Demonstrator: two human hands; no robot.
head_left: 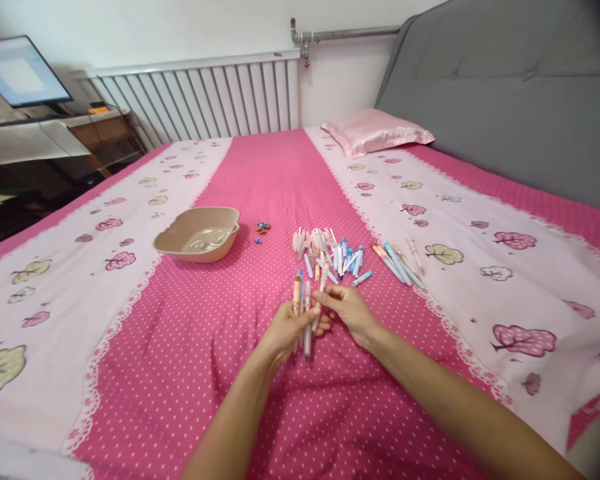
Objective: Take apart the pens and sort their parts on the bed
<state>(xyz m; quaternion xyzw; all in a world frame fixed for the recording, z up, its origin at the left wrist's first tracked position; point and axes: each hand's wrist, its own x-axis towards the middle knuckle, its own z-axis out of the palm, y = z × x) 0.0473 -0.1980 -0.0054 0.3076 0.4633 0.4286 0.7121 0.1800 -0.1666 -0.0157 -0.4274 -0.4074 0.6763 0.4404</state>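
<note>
My left hand [286, 331] is closed around several pens, among them one with an orange barrel [297, 293] and a pale pink one [307, 331]. My right hand [354, 312] pinches a pale pink pen [323, 277] beside that bunch, its fingertips close to my left fingers. Just beyond both hands lies a heap of pen parts [316, 239], pink, white and blue. To the right, a small group of pens [399, 265] in blue, orange and pink lies side by side on the bedspread.
A beige plastic basin [193, 255] stands to the left on the pink bedspread [180, 360]. Small blue and brown pieces [263, 229] lie beside it. Farther back are a pink pillow [375, 130], a grey headboard [500, 100], a white radiator [195, 100] and a monitor [23, 70].
</note>
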